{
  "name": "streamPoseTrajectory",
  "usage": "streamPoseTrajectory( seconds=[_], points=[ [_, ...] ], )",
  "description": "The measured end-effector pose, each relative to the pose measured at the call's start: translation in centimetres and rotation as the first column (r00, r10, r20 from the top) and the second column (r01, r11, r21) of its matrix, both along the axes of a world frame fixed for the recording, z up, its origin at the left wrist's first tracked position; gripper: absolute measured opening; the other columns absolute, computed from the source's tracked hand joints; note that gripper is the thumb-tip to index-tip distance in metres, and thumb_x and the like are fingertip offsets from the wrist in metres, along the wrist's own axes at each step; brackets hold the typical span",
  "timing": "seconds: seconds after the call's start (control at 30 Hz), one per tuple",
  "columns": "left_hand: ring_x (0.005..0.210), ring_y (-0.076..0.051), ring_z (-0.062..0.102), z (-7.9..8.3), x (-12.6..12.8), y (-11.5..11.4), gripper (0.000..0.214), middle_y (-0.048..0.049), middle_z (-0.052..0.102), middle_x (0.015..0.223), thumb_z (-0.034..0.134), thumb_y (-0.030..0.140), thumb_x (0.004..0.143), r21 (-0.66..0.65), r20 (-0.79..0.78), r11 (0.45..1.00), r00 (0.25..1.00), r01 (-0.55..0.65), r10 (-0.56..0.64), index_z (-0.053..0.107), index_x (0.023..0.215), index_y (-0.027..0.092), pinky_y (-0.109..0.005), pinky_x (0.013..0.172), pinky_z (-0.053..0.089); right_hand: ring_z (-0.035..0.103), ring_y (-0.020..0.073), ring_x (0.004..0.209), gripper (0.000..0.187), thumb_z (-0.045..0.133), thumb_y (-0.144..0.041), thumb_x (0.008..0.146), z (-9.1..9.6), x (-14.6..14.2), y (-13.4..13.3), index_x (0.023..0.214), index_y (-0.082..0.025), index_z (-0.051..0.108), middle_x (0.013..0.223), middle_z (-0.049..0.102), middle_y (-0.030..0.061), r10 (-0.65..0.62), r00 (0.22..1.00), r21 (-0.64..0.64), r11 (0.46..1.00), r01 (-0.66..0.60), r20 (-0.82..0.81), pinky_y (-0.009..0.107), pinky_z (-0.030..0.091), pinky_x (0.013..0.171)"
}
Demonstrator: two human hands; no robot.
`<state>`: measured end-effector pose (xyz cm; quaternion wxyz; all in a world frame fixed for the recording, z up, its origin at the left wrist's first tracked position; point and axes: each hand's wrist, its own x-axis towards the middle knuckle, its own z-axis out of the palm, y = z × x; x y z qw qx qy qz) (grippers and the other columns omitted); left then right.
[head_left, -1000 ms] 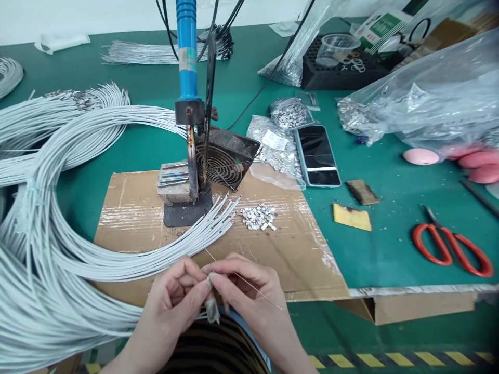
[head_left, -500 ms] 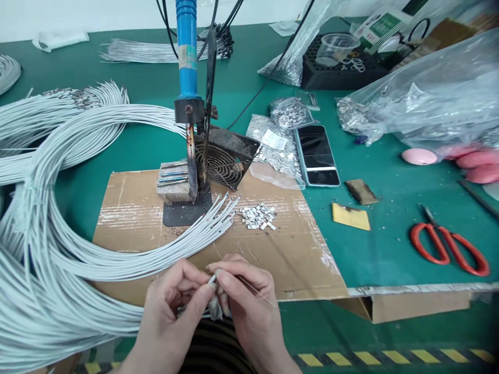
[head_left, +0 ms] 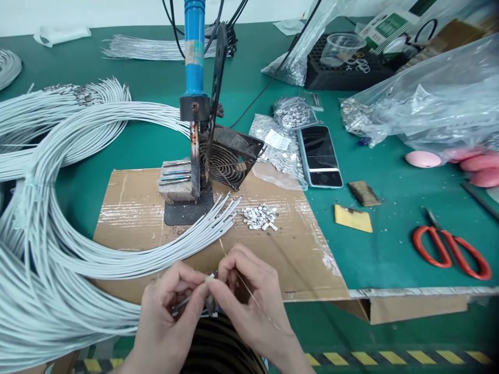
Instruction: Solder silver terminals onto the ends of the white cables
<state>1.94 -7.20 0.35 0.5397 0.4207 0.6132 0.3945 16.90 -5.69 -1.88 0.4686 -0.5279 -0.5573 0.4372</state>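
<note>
My left hand (head_left: 171,306) is closed, thumb and forefinger pinching the end of a white cable (head_left: 182,303). At its fingertips shows a small white connector (head_left: 211,276), partly hidden. My right hand (head_left: 253,296) is closed too, with its thumb pressed against that spot and its other fingers curled. A thin solder wire (head_left: 249,292) runs through the right hand and across the palm. Just beyond my hands lies a fanned bundle of white cables (head_left: 195,234) with bare tips. A pile of small white connectors (head_left: 259,215) sits to its right on the cardboard (head_left: 300,259).
A blue-handled soldering iron (head_left: 194,67) stands upright over a block (head_left: 175,182), beside a black fan (head_left: 226,161). Coiled cables (head_left: 42,208) fill the left. To the right are a phone (head_left: 320,156), a yellow sponge (head_left: 353,218), red-handled scissors (head_left: 448,246) and plastic bags (head_left: 421,98).
My right hand has turned, its forefinger lifting and curling while the thumb stays at the left fingertips. The solder wire shows more plainly. The whole view has shifted slightly.
</note>
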Motion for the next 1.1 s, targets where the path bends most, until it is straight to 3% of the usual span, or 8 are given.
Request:
streamPoseTrajectory(
  seconds=[0.1, 0.17, 0.3, 0.4, 0.47, 0.6, 0.73, 1.1],
  points=[
    [0.058, -0.013, 0.058, -0.3, 0.0, -0.2, 0.019, 0.0014, 0.067, 0.064, 0.073, 0.03, 0.09, 0.018, -0.024, 0.998, 0.998, 0.055, -0.054, 0.072, 0.073, 0.02, -0.022, 0.056, 0.044, 0.047, 0.0141, 0.064, 0.035, 0.062, -0.022, 0.098, 0.6, 0.0, 0.3, 0.064, -0.021, 0.052, 0.065, 0.049, -0.0025, 0.141, 0.989, 0.04, 0.989, -0.143, 0.047, 0.029, 0.036, 0.059],
    [0.057, -0.013, 0.057, -0.5, -0.1, -0.4, 0.019, 0.0006, 0.068, 0.065, 0.071, 0.03, 0.092, 0.035, -0.051, 0.994, 0.994, 0.101, -0.1, 0.073, 0.075, 0.021, -0.023, 0.055, 0.043, 0.047, 0.0141, 0.063, 0.04, 0.06, -0.022, 0.1, 0.5, 0.2, 0.5, 0.06, -0.02, 0.053, 0.063, 0.049, -0.002, 0.155, 0.982, -0.022, 0.987, -0.159, -0.109, 0.029, 0.035, 0.059],
    [0.053, -0.013, 0.052, -0.8, -0.2, -0.6, 0.022, 0.0005, 0.066, 0.062, 0.067, 0.034, 0.095, 0.042, -0.123, 0.984, 0.978, 0.176, -0.17, 0.074, 0.078, 0.021, -0.025, 0.052, 0.036, 0.035, 0.0114, 0.052, 0.047, 0.072, -0.034, 0.094, -0.3, 2.0, 1.3, 0.052, -0.02, 0.053, 0.057, 0.04, -0.0042, -0.174, 0.838, -0.157, 0.982, 0.107, -0.518, 0.026, 0.028, 0.048],
    [0.053, -0.012, 0.052, -1.0, -0.3, -0.6, 0.023, 0.0018, 0.065, 0.062, 0.066, 0.035, 0.097, 0.036, -0.15, 0.986, 0.976, 0.165, -0.158, 0.072, 0.08, 0.021, -0.023, 0.052, 0.037, 0.031, 0.0101, 0.049, 0.043, 0.075, -0.039, 0.09, -0.5, 4.2, 1.9, 0.055, -0.021, 0.059, 0.058, 0.039, -0.0048, -0.347, 0.719, -0.203, 0.938, 0.282, -0.603, 0.023, 0.026, 0.041],
    [0.055, -0.012, 0.055, -1.2, -0.1, -0.5, 0.019, 0.0028, 0.066, 0.065, 0.065, 0.032, 0.097, 0.073, -0.147, 0.985, 0.978, 0.16, -0.148, 0.072, 0.083, 0.022, -0.022, 0.054, 0.041, 0.04, 0.0105, 0.049, 0.041, 0.074, -0.047, 0.09, -0.5, 5.2, 1.9, 0.059, -0.02, 0.071, 0.058, 0.045, -0.0022, -0.363, 0.697, -0.257, 0.932, 0.257, -0.619, 0.022, 0.032, 0.039],
    [0.053, -0.01, 0.057, -1.4, 0.3, -0.6, 0.016, 0.0047, 0.066, 0.064, 0.064, 0.026, 0.098, 0.148, -0.147, 0.972, 0.976, 0.181, -0.159, 0.07, 0.084, 0.023, -0.019, 0.053, 0.042, 0.052, 0.0126, 0.05, 0.058, 0.057, -0.063, 0.099, -1.0, 5.4, 0.9, 0.071, -0.02, 0.086, 0.061, 0.058, 0.0038, -0.285, 0.811, -0.227, 0.955, 0.192, -0.511, 0.023, 0.04, 0.04],
    [0.055, -0.01, 0.059, -1.6, 0.2, -0.6, 0.014, 0.0035, 0.071, 0.068, 0.065, 0.026, 0.098, 0.16, -0.18, 0.969, 0.97, 0.19, -0.161, 0.07, 0.085, 0.024, -0.019, 0.054, 0.046, 0.06, 0.0122, 0.059, 0.021, 0.069, -0.032, 0.098, -0.9, 4.1, -0.4, 0.09, -0.024, 0.087, 0.073, 0.069, 0.0036, -0.127, 0.978, -0.058, 0.991, 0.118, -0.168, 0.023, 0.048, 0.053],
    [0.048, -0.012, 0.057, -1.7, -0.3, -0.4, 0.016, 0.0021, 0.068, 0.063, 0.065, 0.021, 0.098, 0.221, -0.324, 0.894, 0.894, 0.39, -0.31, 0.067, 0.082, 0.022, -0.021, 0.045, 0.04, 0.056, 0.0131, 0.062, 0.016, 0.075, -0.015, 0.09, -0.5, 2.8, -0.8, 0.075, -0.019, 0.075, 0.067, 0.065, 0.0006, 0.01, 0.997, 0.065, 0.998, -0.005, -0.083, 0.024, 0.044, 0.055]
  ],
)
